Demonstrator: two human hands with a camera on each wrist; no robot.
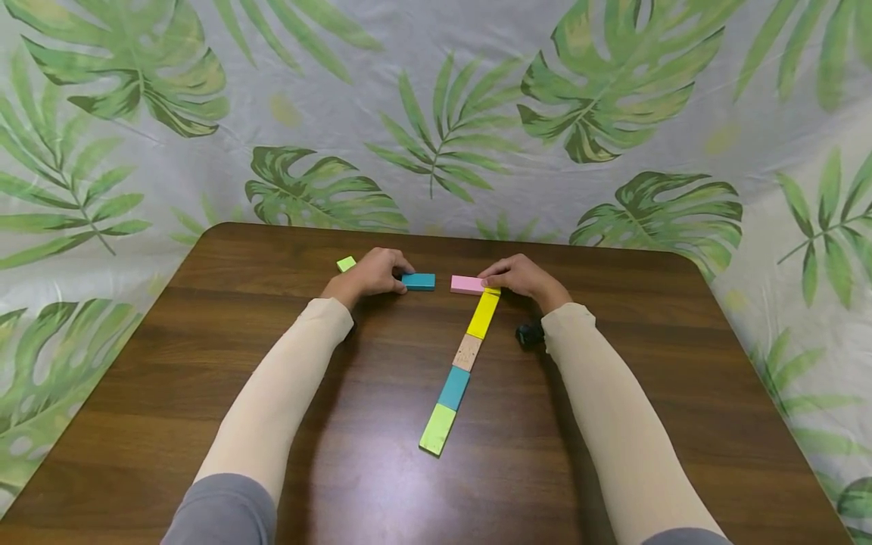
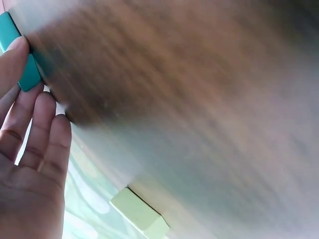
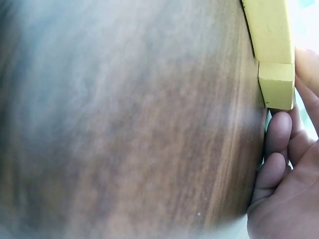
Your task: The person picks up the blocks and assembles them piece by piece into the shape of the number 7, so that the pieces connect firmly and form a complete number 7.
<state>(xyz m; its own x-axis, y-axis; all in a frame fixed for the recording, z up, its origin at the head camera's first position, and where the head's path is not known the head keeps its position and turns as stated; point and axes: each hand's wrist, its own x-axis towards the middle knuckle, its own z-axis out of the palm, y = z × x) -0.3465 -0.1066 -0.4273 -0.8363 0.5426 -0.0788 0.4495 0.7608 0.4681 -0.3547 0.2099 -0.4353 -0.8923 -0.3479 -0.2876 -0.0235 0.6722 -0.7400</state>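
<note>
My left hand (image 1: 371,274) pinches the left end of a teal block (image 1: 418,281) lying flat near the table's far edge; the left wrist view shows the thumb on that block (image 2: 31,74). A short gap separates it from a pink block (image 1: 465,284). My right hand (image 1: 524,278) holds the pink block's right end, its grip partly hidden. By those fingers sits a small yellow piece (image 1: 492,291), touching the end of a longer yellow block (image 1: 483,314). In the right wrist view, curled fingers lie beside the small yellow piece (image 3: 276,87).
From the yellow block a slanting row runs toward me: a speckled tan block (image 1: 466,353), another teal block (image 1: 453,387) and a lime block (image 1: 437,428). Another lime block (image 1: 346,263) lies left of my left hand. Leaf-print cloth (image 1: 436,144) hangs behind the table (image 1: 238,363).
</note>
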